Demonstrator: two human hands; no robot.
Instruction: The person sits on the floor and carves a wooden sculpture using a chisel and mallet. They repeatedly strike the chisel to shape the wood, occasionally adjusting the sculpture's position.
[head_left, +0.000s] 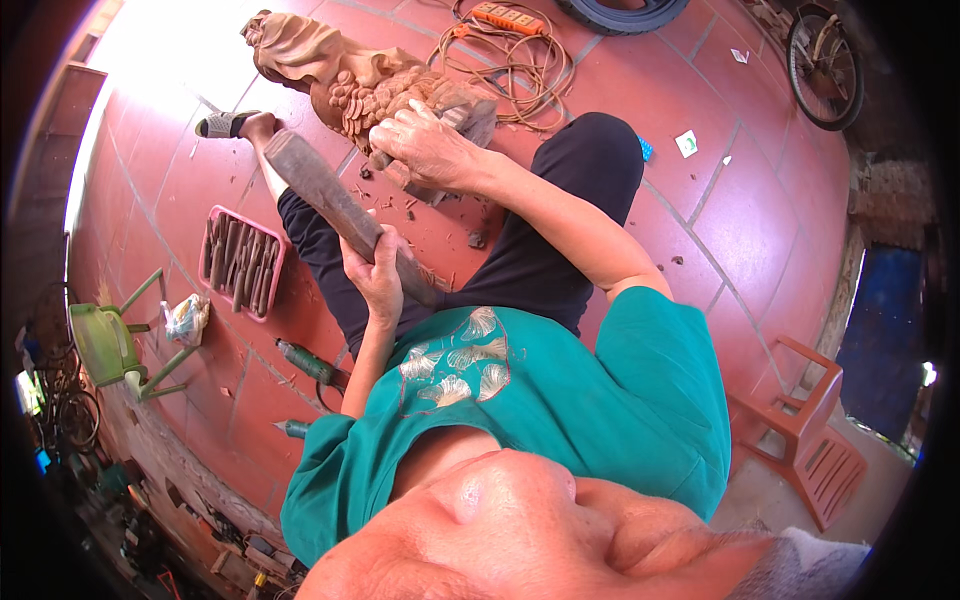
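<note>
My left hand [375,270] is wrapped round a long, thick wooden bat-like mallet [325,185], which slants from my lap up to the far left. Close to the base of a carved wooden statue [375,80], my right hand [425,145] is closed. A short brown end juts from that fist, but most of what it grips is hidden by the fingers. The statue lies on its side beyond my knees, with smooth folds at its far left and knobbly carving near my right hand. Wood chips [400,205] litter the floor between my legs.
A pink tray [207,255] of chisels stands left, near a green power tool [305,360]. Further left is a green stool [105,345] with a plastic bag [187,320]. An orange power strip [508,17] with coiled cable [520,75] lies beyond. A red plastic chair [810,440] is right.
</note>
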